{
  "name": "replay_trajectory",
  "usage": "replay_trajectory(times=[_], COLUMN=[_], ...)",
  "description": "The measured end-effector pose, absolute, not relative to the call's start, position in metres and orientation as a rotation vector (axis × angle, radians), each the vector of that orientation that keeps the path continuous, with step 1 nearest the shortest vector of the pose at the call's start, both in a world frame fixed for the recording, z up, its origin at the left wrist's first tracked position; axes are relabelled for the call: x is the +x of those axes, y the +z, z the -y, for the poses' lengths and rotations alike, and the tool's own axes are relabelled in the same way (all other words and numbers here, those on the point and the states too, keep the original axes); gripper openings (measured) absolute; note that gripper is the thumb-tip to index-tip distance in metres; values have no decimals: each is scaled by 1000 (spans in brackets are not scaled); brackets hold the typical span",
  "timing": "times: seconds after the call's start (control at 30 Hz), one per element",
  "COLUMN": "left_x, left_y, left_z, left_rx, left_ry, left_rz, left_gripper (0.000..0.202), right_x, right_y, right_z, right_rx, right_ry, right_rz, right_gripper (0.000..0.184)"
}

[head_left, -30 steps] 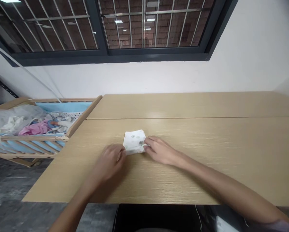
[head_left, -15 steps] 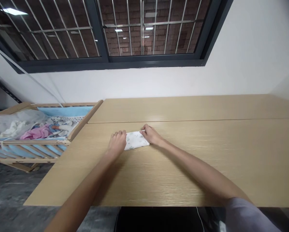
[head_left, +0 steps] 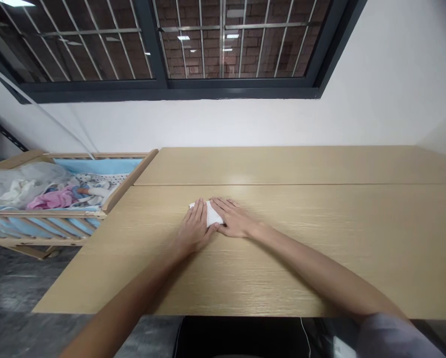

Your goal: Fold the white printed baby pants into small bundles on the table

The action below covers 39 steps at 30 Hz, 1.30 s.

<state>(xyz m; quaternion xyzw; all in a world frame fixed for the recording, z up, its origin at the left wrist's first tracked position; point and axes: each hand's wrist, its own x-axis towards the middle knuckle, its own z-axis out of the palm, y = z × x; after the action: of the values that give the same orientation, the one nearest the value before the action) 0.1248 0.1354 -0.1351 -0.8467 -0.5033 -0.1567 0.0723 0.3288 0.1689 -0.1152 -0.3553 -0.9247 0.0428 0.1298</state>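
Observation:
A small folded white cloth (head_left: 214,215) lies on the light wooden table (head_left: 301,228). My left hand (head_left: 197,226) rests flat over its left part, fingers stretched out. Over its right part lies my right hand (head_left: 233,218), also flat with fingers extended. Both hands press on the cloth from above without gripping it. Only a strip between the hands and a corner at the upper left show; the rest is hidden under them.
Left of the table stands a wooden crib (head_left: 128,186) with a blue lining, holding a pink cloth (head_left: 53,198) and other crumpled fabrics. A white wall (head_left: 245,122) and a dark-framed barred window (head_left: 241,93) rise behind. Something black (head_left: 241,338) is below the front edge.
My hands have gone from holding the cloth by its two ends to lying flat on it, closer together. More of the cloth is now covered.

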Motion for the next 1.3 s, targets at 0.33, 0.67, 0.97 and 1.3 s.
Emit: replay_trajectory(times=[0.33,0.67,0.97,1.3], left_x=[115,99,111,123], left_y=[-105,-102,-69,-87], left_z=[-128,-140,-130,-123], left_rx=[-2614,-2653,-2556,-2603], left_ry=[-478,-611,-1508,-777], left_rz=[1345,1432,1926,2300], left_gripper=[78,46,19,31], right_x=[347,350,342,338], right_y=[-118,-118,-75,-83], right_z=[-167,-182,-194,-226], right_rx=[-976,-941,-974,-1295], right_ry=[155,422,1028,1280], right_rz=[2599,2478,1867,1909], right_gripper=[88,68,48,49])
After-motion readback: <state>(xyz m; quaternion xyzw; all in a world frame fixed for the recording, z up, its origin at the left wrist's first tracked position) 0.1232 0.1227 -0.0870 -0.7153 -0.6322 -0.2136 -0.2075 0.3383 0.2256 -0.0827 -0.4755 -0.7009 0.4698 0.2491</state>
